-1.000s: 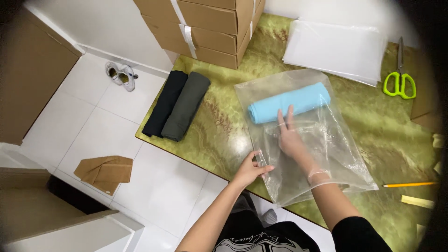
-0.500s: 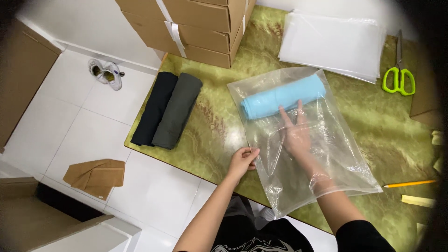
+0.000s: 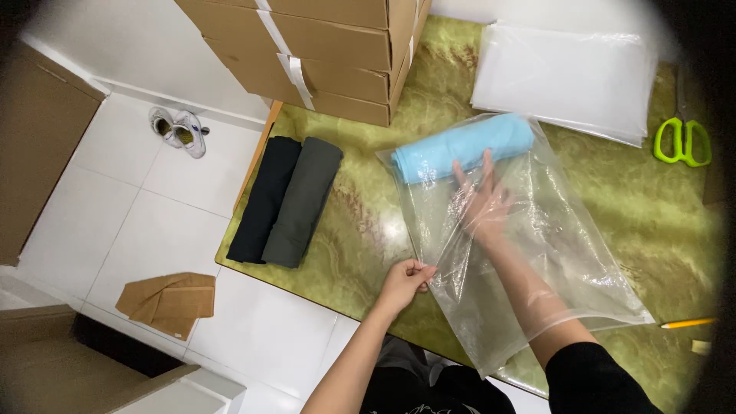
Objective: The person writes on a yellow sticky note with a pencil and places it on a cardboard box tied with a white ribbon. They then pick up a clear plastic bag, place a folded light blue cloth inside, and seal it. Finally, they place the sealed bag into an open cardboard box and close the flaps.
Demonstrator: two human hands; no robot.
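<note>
A large clear plastic bag (image 3: 567,253) lies on the green marbled table (image 3: 360,230). A rolled light-blue cloth (image 3: 460,146) sits at the bag's far closed end. My right hand (image 3: 481,195) is inside the bag with the forearm through its mouth, fingers spread just short of the blue roll. My left hand (image 3: 405,277) pinches the bag's near left edge. A black rolled cloth (image 3: 264,198) and a dark grey rolled cloth (image 3: 304,201) lie side by side at the table's left end.
Taped cardboard boxes (image 3: 322,54) stand at the table's far side. A stack of flat clear bags (image 3: 567,77) lies at the far right, with green-handled scissors (image 3: 682,142) beside it. A pencil (image 3: 688,323) lies near right. Sandals (image 3: 178,130) and cardboard scraps (image 3: 165,300) are on the white tiled floor.
My right hand has pushed deeper into the bag toward the blue roll. My left hand has kept hold of the bag's edge.
</note>
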